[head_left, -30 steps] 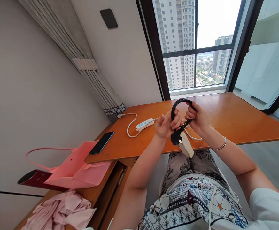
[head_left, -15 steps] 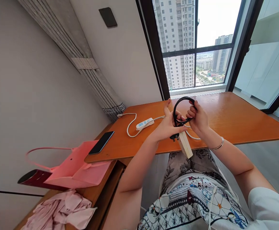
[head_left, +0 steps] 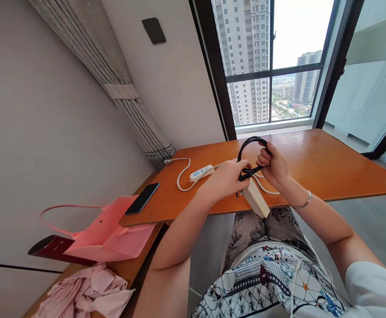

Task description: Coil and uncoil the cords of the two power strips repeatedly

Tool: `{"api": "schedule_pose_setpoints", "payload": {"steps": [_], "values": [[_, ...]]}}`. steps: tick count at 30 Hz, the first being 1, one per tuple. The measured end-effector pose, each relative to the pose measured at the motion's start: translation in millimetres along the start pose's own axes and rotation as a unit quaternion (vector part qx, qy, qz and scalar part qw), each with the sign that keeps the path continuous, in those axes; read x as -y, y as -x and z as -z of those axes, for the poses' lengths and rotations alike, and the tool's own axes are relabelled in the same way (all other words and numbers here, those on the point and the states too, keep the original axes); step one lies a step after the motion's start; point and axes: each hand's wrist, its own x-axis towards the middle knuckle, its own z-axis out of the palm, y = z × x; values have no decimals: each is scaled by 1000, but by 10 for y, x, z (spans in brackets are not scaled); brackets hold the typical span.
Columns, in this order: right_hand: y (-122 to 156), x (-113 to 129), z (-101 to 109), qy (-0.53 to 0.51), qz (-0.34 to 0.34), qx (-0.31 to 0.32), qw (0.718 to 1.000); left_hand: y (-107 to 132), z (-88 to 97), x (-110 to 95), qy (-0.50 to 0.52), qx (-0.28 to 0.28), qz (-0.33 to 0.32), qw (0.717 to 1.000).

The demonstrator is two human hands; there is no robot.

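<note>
A coiled black power cable (head_left: 247,145) stands up in a loop above the orange table (head_left: 328,163). My right hand (head_left: 272,165) grips the coil on its right side, fingers curled round the strands. My left hand (head_left: 227,179) is closed over the cable's black plug end, whose metal prongs (head_left: 238,194) poke out below it. A cream, block-shaped object (head_left: 255,198) hangs just under both hands, touching the bundle; how it is joined to the cable is hidden.
A white power strip (head_left: 201,172) with its white cord (head_left: 181,176) lies on the table to the left. A black phone (head_left: 142,198) rests near the table's left corner. A pink paper bag (head_left: 109,232) and crumpled pink cloth (head_left: 86,289) sit on the lower surface left.
My left hand turned palm down and closed over the plug, which had been visible below the hands. The cable loop and right hand stayed almost in place.
</note>
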Motion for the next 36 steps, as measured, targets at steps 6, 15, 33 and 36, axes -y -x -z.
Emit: {"api": "schedule_pose_setpoints", "payload": {"steps": [6, 15, 33, 36], "values": [[-127, -47, 144, 10, -60, 21, 998, -72, -16, 105, 48, 44, -26, 998], [139, -323, 672, 160, -145, 25, 976, -163, -180, 373, 175, 70, 27, 982], [585, 79, 925, 398, -134, 268, 867, -264, -257, 678, 268, 117, 58, 955], [596, 164, 868, 295, -168, 239, 910, -284, -270, 696, 302, 146, 49, 941]]}}
